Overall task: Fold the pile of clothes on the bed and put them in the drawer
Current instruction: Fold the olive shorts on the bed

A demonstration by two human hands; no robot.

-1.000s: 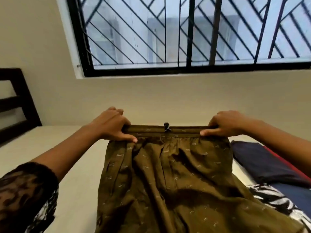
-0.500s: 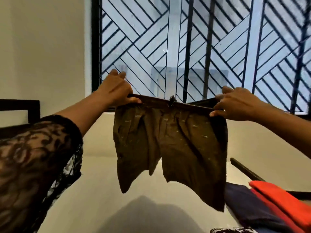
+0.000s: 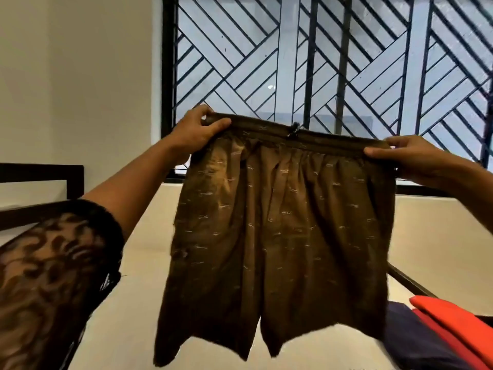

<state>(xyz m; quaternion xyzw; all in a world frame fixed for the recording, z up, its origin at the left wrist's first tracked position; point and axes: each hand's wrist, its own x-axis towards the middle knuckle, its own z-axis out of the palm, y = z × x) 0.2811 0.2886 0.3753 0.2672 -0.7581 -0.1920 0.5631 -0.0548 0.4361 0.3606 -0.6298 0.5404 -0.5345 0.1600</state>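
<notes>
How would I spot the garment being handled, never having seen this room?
Look at the big window with slanted bars. In front of it, the left hand and right hand hold a pair of shorts up by the waistband. Unlike the plain orange cloth and dark blue cloth lying at the lower right, the shorts are brown, flecked with pale dashes.

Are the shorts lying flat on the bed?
No: the left hand and right hand grip the shorts by the waistband, and they hang in the air above the bed.
</notes>
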